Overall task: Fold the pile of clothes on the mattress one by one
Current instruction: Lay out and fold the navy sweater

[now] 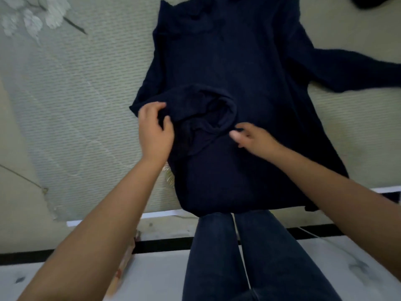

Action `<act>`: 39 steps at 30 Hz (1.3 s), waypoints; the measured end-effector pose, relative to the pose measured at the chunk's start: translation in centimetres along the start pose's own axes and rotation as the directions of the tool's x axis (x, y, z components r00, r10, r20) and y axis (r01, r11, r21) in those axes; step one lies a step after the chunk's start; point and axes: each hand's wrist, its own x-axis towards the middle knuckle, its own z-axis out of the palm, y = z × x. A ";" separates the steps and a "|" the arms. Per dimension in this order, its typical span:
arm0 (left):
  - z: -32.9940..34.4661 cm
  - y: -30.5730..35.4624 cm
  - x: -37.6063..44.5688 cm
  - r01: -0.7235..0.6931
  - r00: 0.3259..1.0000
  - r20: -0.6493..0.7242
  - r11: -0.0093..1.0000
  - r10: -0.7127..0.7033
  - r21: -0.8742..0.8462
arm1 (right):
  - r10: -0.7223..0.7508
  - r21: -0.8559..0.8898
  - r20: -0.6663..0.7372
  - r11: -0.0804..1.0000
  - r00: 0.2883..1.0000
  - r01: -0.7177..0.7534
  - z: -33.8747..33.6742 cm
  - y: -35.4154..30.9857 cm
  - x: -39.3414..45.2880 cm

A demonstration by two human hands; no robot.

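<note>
Jeans-clad legs (249, 257) stand at the mattress (71, 101) edge, and a dark navy sweater (227, 68) lies spread on it just beyond them, its hem overhanging the near edge, its long axis running away from the person. One sleeve (201, 118) is bunched in a loop across the sweater's middle, between the two hands. The left hand (155, 129) grips the sleeve's left end, fingers curled into the cloth; the right hand (249, 135) pinches what seems to be its edge (blurred, so the hold is hard to confirm). Judging by this, the sleeve needs flattening across the body, and both hands sit equally near it. The other sleeve (347, 70) stretches right, well apart. Another dark garment (373, 2) shows at the top right corner; nothing blocks the fold.
</note>
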 end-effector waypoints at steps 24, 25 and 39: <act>-3.1 -4.7 4.8 -0.366 0.928 0.331 0.586 0.171 0.723 | -0.152 -0.873 -0.294 0.444 0.944 -0.200 -12.7 0.4 -2.2; -3.3 -5.3 4.7 -0.347 0.933 0.337 0.574 0.129 0.741 | -0.133 -0.883 -0.217 0.449 0.967 -0.137 -12.7 0.7 -2.1; 4.2 -4.1 -1.9 0.042 0.994 0.065 0.865 -0.086 0.500 | -0.293 -0.534 -0.557 0.843 0.777 -0.066 -11.8 0.0 -0.1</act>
